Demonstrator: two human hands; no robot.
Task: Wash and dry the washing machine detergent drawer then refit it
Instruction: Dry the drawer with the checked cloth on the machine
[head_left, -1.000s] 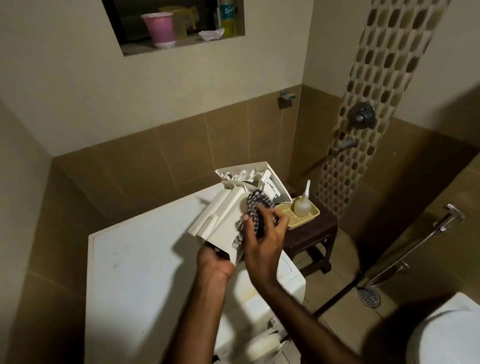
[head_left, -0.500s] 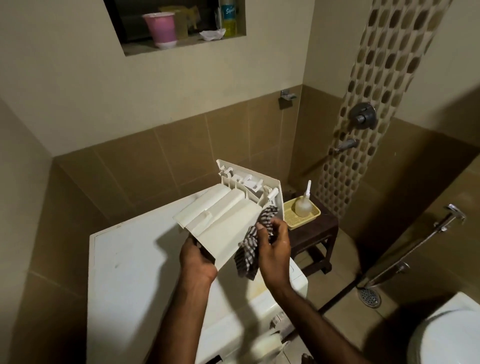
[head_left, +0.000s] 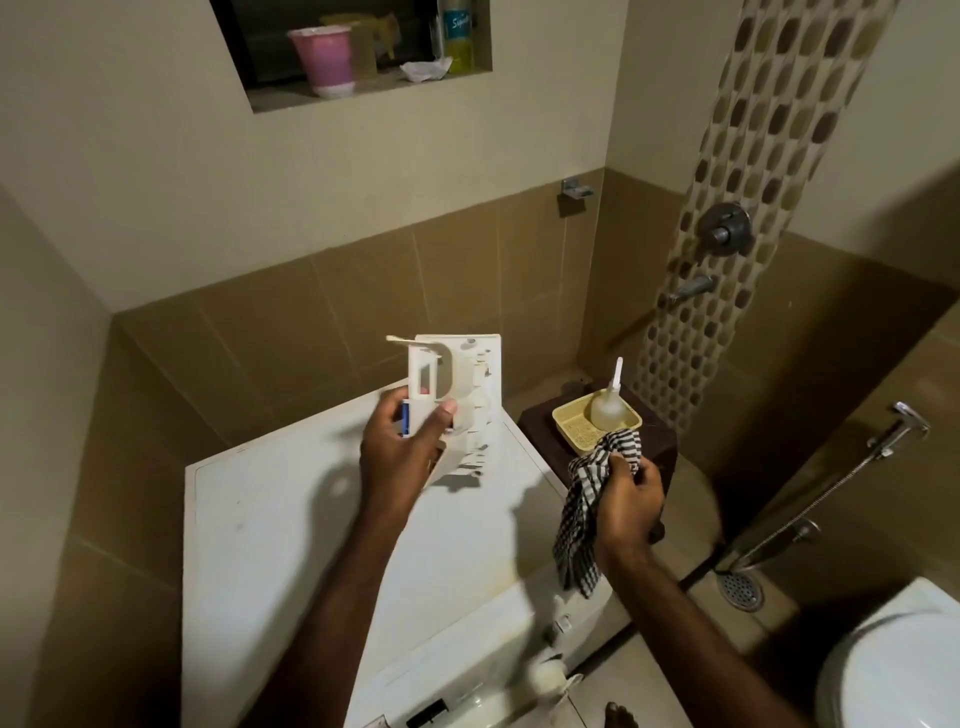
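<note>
My left hand (head_left: 402, 457) grips the white detergent drawer (head_left: 457, 395) and holds it upright above the top of the white washing machine (head_left: 270, 530). A small blue part shows on the drawer beside my fingers. My right hand (head_left: 626, 504) holds a black-and-white checked cloth (head_left: 587, 514), which hangs down to the right of the drawer and does not touch it. The machine's front panel (head_left: 467, 691) with the drawer slot lies low in the frame, partly hidden by my arms.
A dark stool (head_left: 660, 441) to the right of the machine carries a yellow tray (head_left: 571, 421) with a small bottle (head_left: 609, 405). A wall niche (head_left: 363, 52) holds a pink cup and bottles. A tap (head_left: 685, 291), spray hose (head_left: 831, 488), floor drain (head_left: 740, 590) and toilet (head_left: 893, 670) are on the right.
The drawer has been turned from slanted underside-up to upright in my left hand. My right hand has pulled the cloth off it and moved down to the right.
</note>
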